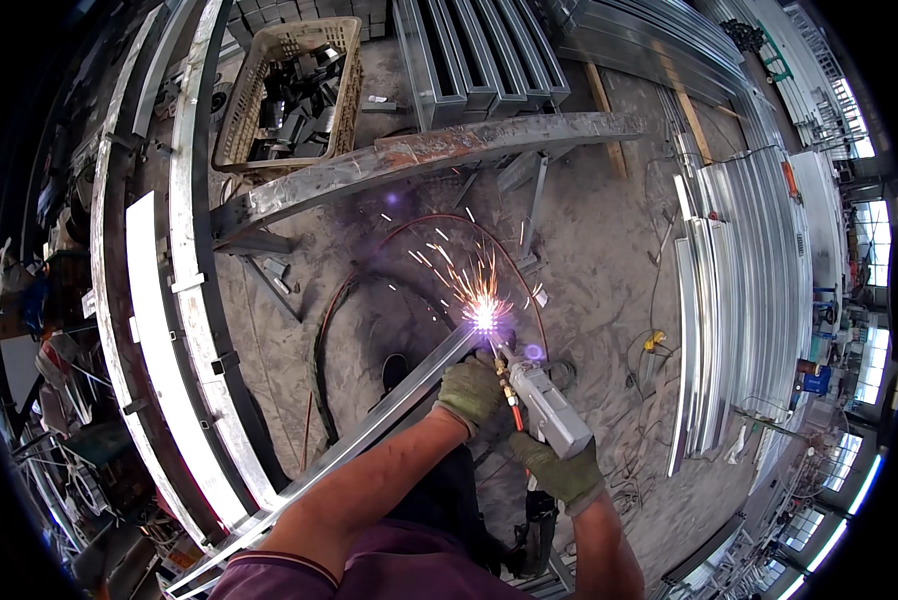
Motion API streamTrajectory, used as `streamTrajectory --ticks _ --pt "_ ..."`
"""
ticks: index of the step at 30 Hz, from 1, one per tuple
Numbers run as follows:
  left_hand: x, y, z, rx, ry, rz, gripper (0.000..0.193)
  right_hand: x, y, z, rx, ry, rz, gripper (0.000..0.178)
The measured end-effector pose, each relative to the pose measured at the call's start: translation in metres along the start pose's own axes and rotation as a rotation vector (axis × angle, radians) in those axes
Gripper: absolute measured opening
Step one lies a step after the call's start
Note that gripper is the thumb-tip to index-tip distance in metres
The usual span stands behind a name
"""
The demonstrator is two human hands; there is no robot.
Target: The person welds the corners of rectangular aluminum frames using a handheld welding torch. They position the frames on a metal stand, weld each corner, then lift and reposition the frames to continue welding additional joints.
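My right hand [566,473], in a green work glove, is wrapped round the rear of a grey, boxy handheld welding gun [551,408]. Brass fittings and a red hose [516,415] run along the gun's side. My left hand [469,394], gloved alike, is closed at the gun's front neck, close beside a square metal tube [389,402]; its fingertips are partly hidden. The tube slants from the lower left up to the gun's tip. Bright white-violet light and orange sparks [483,305] burst from the tube's far end, hiding the contact point.
A curved steel beam [409,155] crosses beyond the sparks. Behind it stand a plastic crate [231,130] of dark metal pieces and stacked rectangular tubes [479,60]. Long steel rails [184,200] line the left, bundled silvery profiles [739,290] the right. Hoses [321,345] loop over the floor.
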State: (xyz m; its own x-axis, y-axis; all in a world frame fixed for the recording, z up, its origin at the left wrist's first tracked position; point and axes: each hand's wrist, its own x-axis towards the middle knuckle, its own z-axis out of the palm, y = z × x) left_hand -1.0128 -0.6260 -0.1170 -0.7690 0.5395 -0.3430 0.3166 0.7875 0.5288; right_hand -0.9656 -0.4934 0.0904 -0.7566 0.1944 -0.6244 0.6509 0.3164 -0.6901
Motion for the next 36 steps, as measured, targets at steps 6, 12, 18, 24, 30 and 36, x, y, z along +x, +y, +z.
streamTrajectory --ticks 6,12,18,24,30,36 --pt "0.002 0.000 -0.002 -0.019 0.006 -0.031 0.039 0.001 -0.009 0.000 -0.065 0.003 0.020 0.043" --pt "0.002 -0.002 0.003 -0.018 0.004 -0.034 0.040 0.003 -0.001 0.000 -0.084 -0.023 -0.005 0.043" --pt "0.002 -0.001 -0.014 -0.037 -0.098 -0.020 0.045 0.002 0.001 0.000 -0.079 -0.017 0.018 0.040" --pt "-0.003 0.009 -0.037 -0.163 -0.063 -0.147 0.049 0.000 -0.003 0.000 -0.094 -0.033 0.045 0.040" --pt "-0.009 0.009 -0.038 0.016 -0.059 -0.057 0.046 -0.002 0.003 0.000 -0.014 -0.025 0.117 0.042" --pt "-0.035 0.003 -0.037 0.123 0.051 0.051 0.049 -0.005 0.004 0.002 0.038 -0.013 0.082 0.044"
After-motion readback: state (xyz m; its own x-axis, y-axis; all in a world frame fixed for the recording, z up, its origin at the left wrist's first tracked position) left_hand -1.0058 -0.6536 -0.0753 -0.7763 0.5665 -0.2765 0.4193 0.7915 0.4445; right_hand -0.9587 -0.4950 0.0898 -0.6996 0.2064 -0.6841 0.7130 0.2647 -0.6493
